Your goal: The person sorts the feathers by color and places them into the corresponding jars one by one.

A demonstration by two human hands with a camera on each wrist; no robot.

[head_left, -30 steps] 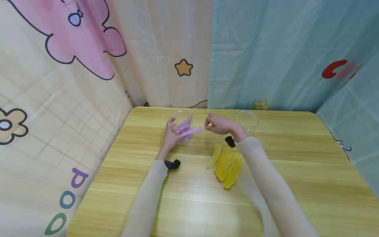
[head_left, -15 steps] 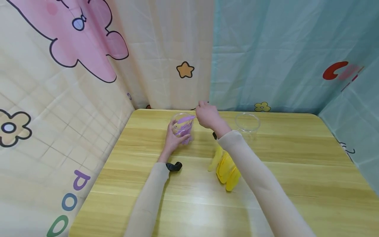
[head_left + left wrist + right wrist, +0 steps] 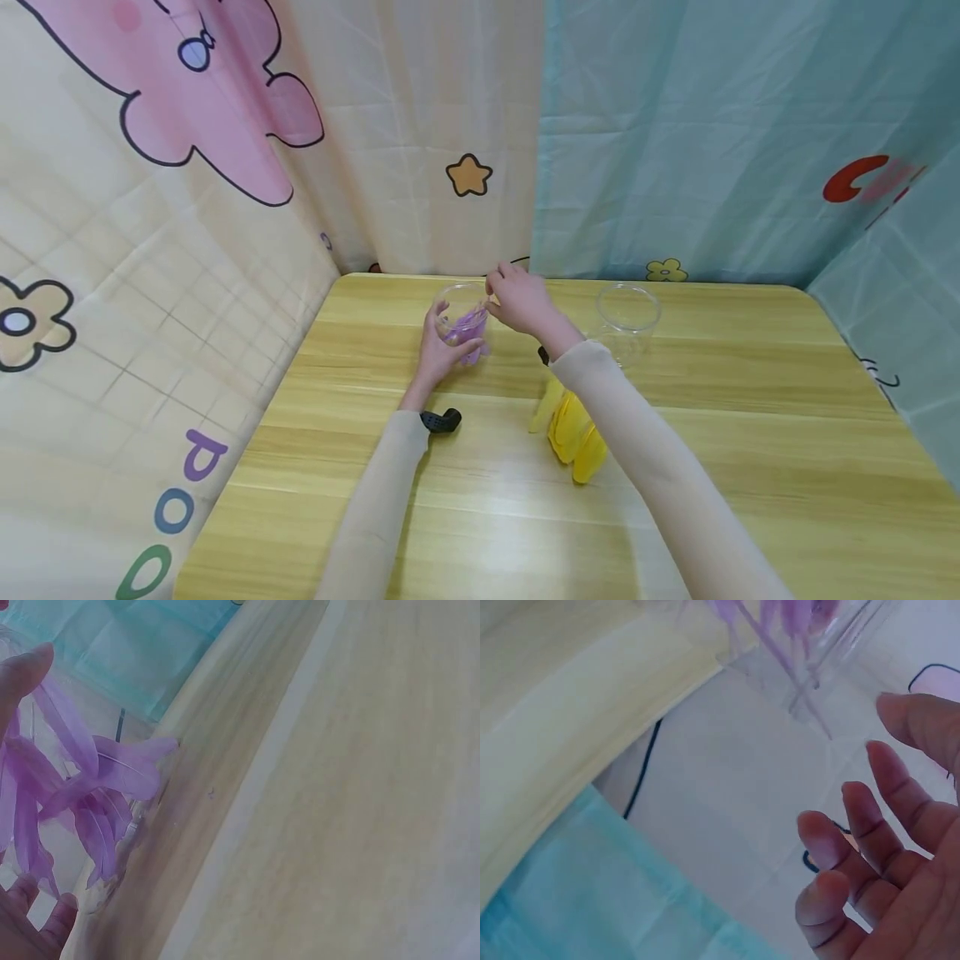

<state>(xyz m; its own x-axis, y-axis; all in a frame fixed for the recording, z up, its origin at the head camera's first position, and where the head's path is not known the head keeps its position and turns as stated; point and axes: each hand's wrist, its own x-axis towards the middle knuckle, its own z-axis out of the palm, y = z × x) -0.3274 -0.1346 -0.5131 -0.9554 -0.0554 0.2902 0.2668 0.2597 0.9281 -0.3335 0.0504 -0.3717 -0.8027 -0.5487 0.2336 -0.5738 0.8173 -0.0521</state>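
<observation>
A clear plastic cup holds several purple feathers. My left hand grips this cup from its left and near side, thumb across the front. The left wrist view shows the purple feathers fanned out between thumb and fingertips. Just right of the cup's rim is my right hand. In the right wrist view, the right hand has loosely bent fingers with thumb apart and nothing between them. Feather quills stick out of the cup close to its fingertips.
Yellow feathers lie in a bunch on the wooden table, partly hidden by my right forearm. A second clear cup stands at the back right. Printed curtains surround the table's far and left sides.
My right hand has moved left to the cup with a purple feather and let it go; the feather is now in the cup. My left hand pinched that feather earlier and still holds the cup.
</observation>
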